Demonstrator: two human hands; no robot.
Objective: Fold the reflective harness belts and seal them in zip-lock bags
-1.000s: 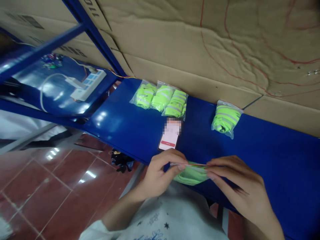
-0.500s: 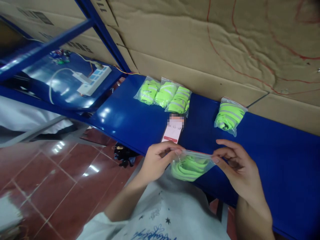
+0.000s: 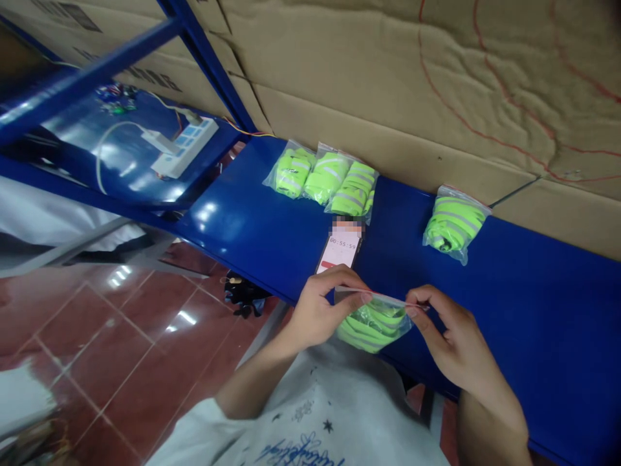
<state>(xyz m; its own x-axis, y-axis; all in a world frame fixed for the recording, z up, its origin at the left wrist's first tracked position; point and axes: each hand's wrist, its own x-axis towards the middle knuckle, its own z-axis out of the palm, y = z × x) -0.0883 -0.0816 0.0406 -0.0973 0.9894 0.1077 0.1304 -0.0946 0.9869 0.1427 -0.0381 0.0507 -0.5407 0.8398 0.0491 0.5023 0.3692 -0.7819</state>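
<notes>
The left hand (image 3: 320, 314) pinches the top edge of the bag (image 3: 373, 330), with the phone (image 3: 339, 249) just beyond that hand, partly hidden by it. The bag lies between the hands, its long top edge running rightward from the left hand to the right hand (image 3: 449, 340), whose thumb and finger clamp the far end. Both hands touch it, so neither is nearer.
</notes>
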